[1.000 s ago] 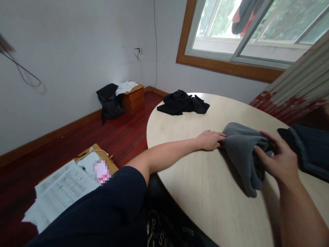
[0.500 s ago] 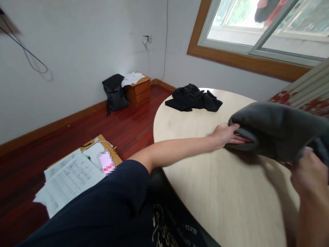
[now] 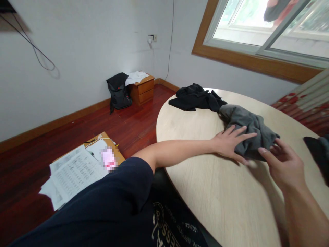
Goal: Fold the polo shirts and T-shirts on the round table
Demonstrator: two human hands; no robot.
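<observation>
Now, on round pale counter [image 3: 190, 127]: bunched grey garment [image 3: 248, 118], just beside black garment [image 3: 196, 98]. Touching grey with left hand [image 3: 227, 142], fingers spread wide; curled at near corner with right hand [image 3: 288, 166], pinching or not, cannot tell.

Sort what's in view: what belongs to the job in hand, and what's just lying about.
In the job:
grey cloth, left hand spread on it, right hand at its edge
table beneath
perhaps black cloth at the far side, untouched

Lying about:
backpack on the floor
drawers beside it
papers, lower left
</observation>
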